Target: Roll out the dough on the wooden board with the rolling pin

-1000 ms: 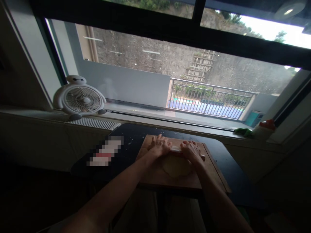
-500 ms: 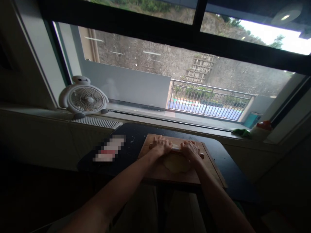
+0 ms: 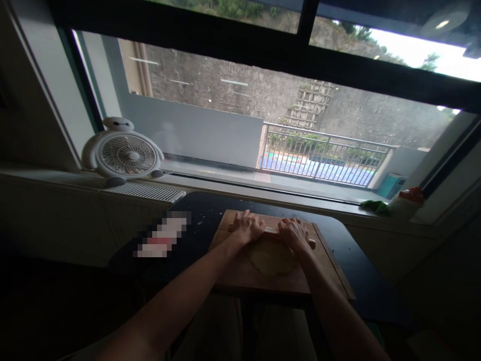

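Both arms reach forward over a wooden board (image 3: 240,281) on the dark table. A rolling pin (image 3: 312,244) lies across the far part of the board, with its ends showing outside my hands. My left hand (image 3: 247,226) wraps over the pin's left part, and my right hand (image 3: 293,232) grips its right part. Under and in front of the pin is a flat, pale sheet of dough (image 3: 272,259), roughly round. The pin's middle shows between my hands; the fingers' undersides are hidden.
A white figure-shaped fan (image 3: 130,155) stands on the sill at left. Left on the dark table (image 3: 361,260) lies a blurred-out pale and red item (image 3: 161,238). A green cloth (image 3: 375,206) and a white bottle with an orange top (image 3: 406,203) sit on the right sill.
The view has shifted slightly. My hands keep their hold on the rolling pin near the dough's far edge, and more of the dough shows in front of it.
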### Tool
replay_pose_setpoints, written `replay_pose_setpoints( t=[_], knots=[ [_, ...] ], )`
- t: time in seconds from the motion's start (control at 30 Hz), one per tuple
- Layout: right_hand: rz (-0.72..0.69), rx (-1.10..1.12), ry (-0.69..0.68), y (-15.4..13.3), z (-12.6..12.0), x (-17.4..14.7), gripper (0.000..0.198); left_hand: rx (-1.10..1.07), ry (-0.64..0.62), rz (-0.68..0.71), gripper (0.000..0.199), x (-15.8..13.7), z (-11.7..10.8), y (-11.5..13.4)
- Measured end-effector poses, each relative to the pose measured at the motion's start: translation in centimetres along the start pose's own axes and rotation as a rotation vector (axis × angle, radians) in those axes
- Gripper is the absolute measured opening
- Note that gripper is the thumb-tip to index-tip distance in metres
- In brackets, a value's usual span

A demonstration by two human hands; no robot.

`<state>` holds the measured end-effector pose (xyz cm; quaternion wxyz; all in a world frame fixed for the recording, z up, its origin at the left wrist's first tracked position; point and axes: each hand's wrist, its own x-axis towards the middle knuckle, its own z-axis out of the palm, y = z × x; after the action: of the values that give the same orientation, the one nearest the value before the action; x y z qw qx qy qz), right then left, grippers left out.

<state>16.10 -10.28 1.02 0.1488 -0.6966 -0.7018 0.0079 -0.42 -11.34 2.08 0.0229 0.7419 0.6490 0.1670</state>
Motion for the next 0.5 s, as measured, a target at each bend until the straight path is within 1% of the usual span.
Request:
replay_pose_setpoints(
  t=[0.1, 0.17, 0.27, 0.37, 0.5],
  knots=[
    [-0.086, 0.003, 0.137, 0.0, 0.3, -3.4, 0.035, 0.021, 0.085, 0.06, 0.039, -3.4, 0.4, -0.3],
    [-0.119, -0.013, 0.21, 0.1, 0.6, -5.4, 0.036, 0.025, 0.145, 0.116, 0.04, -5.3, 0.5, -0.5],
    [-0.12, -0.026, 0.257, 0.2, 0.8, -7.1, 0.037, 0.023, 0.191, 0.183, 0.04, -6.6, 0.5, -0.7],
    [-0.11, -0.036, 0.213, 0.0, 0.4, -7.0, 0.039, 0.036, 0.16, 0.17, 0.044, -6.1, 0.5, -0.7],
    [-0.051, -0.04, 0.059, -0.3, -0.4, -4.3, 0.04, 0.042, 0.019, 0.029, 0.049, -3.1, 0.6, -0.5]
  ],
)
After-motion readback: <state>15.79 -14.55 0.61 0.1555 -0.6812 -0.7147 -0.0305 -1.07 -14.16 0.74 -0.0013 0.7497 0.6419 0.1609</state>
